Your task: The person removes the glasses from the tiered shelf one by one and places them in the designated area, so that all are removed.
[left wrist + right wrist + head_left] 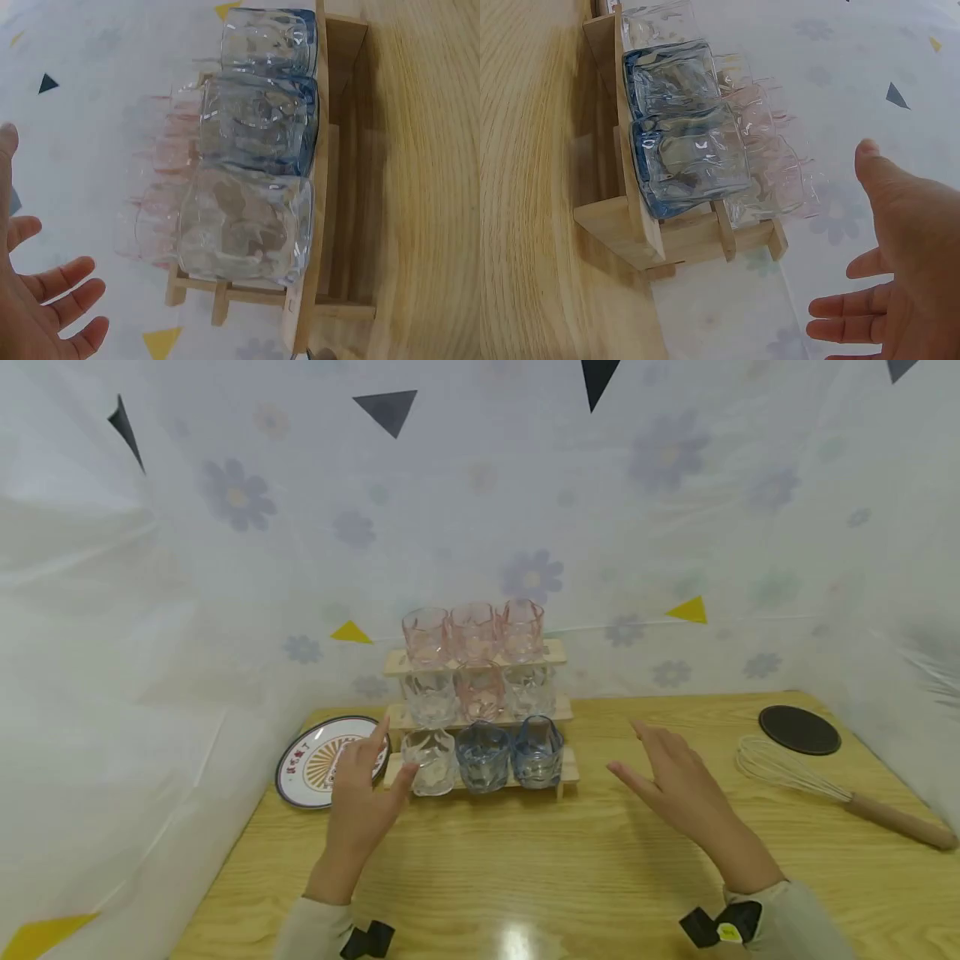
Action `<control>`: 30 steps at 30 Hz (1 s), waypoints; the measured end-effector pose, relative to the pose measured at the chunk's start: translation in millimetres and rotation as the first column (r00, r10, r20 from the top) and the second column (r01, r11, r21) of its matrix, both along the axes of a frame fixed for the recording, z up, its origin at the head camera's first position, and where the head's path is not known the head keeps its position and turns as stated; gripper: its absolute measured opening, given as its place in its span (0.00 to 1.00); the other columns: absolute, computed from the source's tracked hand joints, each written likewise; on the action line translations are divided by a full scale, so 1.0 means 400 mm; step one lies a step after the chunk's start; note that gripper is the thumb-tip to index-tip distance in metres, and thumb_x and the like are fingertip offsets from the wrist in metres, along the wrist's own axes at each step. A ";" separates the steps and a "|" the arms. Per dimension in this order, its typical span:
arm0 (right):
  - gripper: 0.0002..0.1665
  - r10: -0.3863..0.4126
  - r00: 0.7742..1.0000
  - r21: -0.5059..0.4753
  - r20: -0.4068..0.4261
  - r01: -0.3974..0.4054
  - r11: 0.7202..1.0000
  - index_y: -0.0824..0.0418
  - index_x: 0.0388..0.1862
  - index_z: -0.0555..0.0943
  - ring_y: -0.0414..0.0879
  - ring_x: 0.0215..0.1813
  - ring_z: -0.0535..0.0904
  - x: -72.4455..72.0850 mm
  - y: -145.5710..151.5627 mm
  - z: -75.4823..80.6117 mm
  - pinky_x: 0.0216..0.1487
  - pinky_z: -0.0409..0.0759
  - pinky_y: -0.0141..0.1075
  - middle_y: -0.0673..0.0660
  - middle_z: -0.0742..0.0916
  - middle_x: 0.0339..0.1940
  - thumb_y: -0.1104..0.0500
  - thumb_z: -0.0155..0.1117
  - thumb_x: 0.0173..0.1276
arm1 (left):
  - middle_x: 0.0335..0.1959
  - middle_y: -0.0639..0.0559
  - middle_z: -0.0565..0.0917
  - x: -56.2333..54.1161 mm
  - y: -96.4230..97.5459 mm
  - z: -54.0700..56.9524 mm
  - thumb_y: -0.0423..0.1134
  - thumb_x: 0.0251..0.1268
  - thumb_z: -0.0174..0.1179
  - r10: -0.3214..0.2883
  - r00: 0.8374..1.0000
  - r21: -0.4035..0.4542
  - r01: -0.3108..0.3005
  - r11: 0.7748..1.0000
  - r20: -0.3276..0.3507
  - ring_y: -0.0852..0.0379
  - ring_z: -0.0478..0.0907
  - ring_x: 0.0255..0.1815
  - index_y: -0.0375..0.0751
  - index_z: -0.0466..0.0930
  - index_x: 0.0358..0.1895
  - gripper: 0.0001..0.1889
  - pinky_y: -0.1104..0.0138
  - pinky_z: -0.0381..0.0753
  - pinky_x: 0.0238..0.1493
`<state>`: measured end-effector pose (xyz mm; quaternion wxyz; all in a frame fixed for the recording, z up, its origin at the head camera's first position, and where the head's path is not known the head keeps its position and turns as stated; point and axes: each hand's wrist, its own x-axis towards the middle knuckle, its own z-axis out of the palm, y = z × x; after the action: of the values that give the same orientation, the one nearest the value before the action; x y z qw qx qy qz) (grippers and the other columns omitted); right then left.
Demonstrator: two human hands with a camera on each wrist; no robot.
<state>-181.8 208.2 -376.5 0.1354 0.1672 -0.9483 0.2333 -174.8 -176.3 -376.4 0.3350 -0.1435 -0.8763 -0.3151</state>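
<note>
A three-tier wooden rack (567, 768) holds glass cups in rows. Pink cups (426, 637) fill the top tier. In the middle tier a pink cup (480, 691) sits between two clear ones. Along the bottom stand a clear cup (430, 763) at the left and two blue cups (483, 758), (537, 753) beside it. My left hand (363, 802) is held with fingers spread near the bottom clear cup, thumb overlapping its edge in the head view. To the right of the rack, my right hand (686, 793) hovers over the table with thumb and fingers apart. Both hands hold nothing.
A white plate (294, 787) with a printed sunburst lies left of the rack, partly behind my left hand. On the right are a wooden-handled whisk (892, 818) and a round black mat (799, 730). A flower-patterned sheet (465, 510) hangs behind the wooden table (510, 868).
</note>
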 end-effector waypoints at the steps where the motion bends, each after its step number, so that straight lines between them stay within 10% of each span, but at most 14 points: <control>1: 0.45 0.006 1.000 -0.024 0.008 -0.005 1.000 0.69 0.73 0.56 0.67 0.63 0.64 -0.005 -0.003 -0.001 0.57 0.62 0.63 0.70 0.72 0.61 0.40 0.53 0.70 | 0.45 0.40 0.75 -0.002 -0.010 -0.002 0.55 0.64 0.58 -0.013 0.999 0.036 0.012 0.999 0.041 0.45 0.71 0.46 0.48 0.63 0.71 0.34 0.48 0.71 0.44; 7: 0.44 0.060 0.997 -0.116 0.038 -0.055 0.992 0.67 0.73 0.55 0.65 0.62 0.65 -0.039 -0.026 -0.017 0.53 0.66 0.62 0.68 0.73 0.61 0.42 0.54 0.70 | 0.46 0.40 0.73 -0.019 -0.069 -0.036 0.48 0.62 0.62 -0.087 0.955 0.170 0.039 0.985 0.283 0.44 0.72 0.46 0.50 0.59 0.73 0.36 0.51 0.74 0.44; 13: 0.43 0.105 0.991 -0.173 0.080 -0.090 0.981 0.65 0.74 0.54 0.65 0.57 0.71 -0.064 -0.059 -0.035 0.50 0.71 0.60 0.68 0.72 0.61 0.42 0.52 0.71 | 0.47 0.36 0.72 -0.043 -0.109 -0.076 0.46 0.64 0.60 -0.154 0.851 0.216 0.049 0.975 0.502 0.44 0.73 0.46 0.46 0.54 0.74 0.37 0.54 0.75 0.47; 24: 0.43 0.176 0.978 -0.280 0.115 -0.138 0.950 0.65 0.74 0.53 0.63 0.59 0.71 -0.102 -0.114 -0.068 0.53 0.70 0.60 0.68 0.71 0.64 0.43 0.53 0.71 | 0.60 0.31 0.68 -0.094 -0.131 -0.150 0.51 0.63 0.60 -0.234 0.685 0.245 0.083 0.966 0.690 0.40 0.75 0.53 0.48 0.48 0.76 0.42 0.52 0.76 0.46; 30: 0.42 0.207 0.970 -0.328 0.127 -0.155 0.932 0.65 0.74 0.54 0.63 0.60 0.70 -0.116 -0.139 -0.078 0.52 0.71 0.59 0.67 0.72 0.65 0.44 0.54 0.71 | 0.60 0.38 0.72 -0.107 -0.125 -0.178 0.54 0.58 0.64 -0.215 0.662 0.233 0.062 0.971 0.718 0.46 0.75 0.52 0.51 0.50 0.76 0.45 0.52 0.75 0.49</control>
<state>-228.1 152.7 -407.9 0.0620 0.2111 -0.8869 0.4061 -217.4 -226.1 -447.5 -0.0608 -0.0382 -0.8892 -0.4519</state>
